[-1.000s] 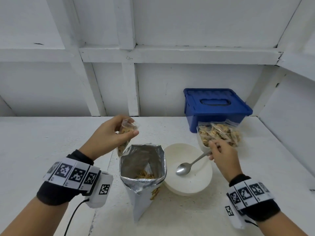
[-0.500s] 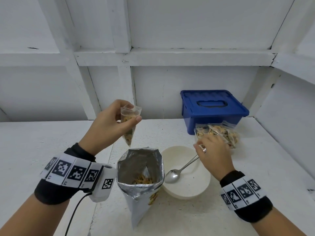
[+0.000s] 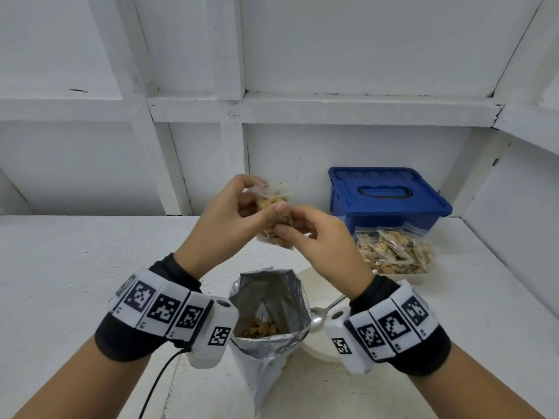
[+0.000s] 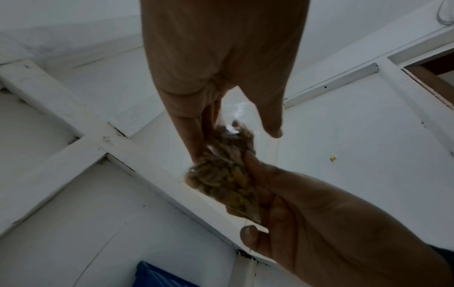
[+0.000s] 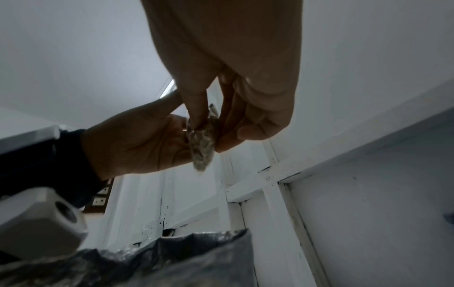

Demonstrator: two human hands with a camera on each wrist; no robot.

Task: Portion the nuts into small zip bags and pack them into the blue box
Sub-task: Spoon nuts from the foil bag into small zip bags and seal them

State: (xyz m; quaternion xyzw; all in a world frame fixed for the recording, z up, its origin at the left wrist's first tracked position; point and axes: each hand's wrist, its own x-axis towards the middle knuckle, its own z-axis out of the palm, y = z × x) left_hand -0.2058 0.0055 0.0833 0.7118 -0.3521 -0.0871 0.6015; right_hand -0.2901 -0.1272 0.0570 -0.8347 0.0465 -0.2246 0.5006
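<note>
A small clear zip bag (image 3: 273, 204) partly filled with nuts is held in the air above the open foil nut bag (image 3: 272, 309). My left hand (image 3: 266, 198) pinches its upper part between thumb and fingers. My right hand (image 3: 289, 225) pinches its lower part from the right. The left wrist view shows the zip bag (image 4: 221, 176) between my left hand (image 4: 236, 134) and the right hand (image 4: 319, 223). In the right wrist view the zip bag (image 5: 202, 147) sits between both hands. The blue box (image 3: 384, 198) stands lidded at the back right.
A pile of filled zip bags (image 3: 393, 252) lies in front of the blue box. A white bowl (image 3: 317, 347) stands right of the foil bag with a metal spoon (image 3: 322, 314) resting in it. White walls with ledges close the table at the back and right.
My right hand let go of the spoon, which now rests in the bowl, and rose to the zip bag. My left hand lifted the bag up and to the right.
</note>
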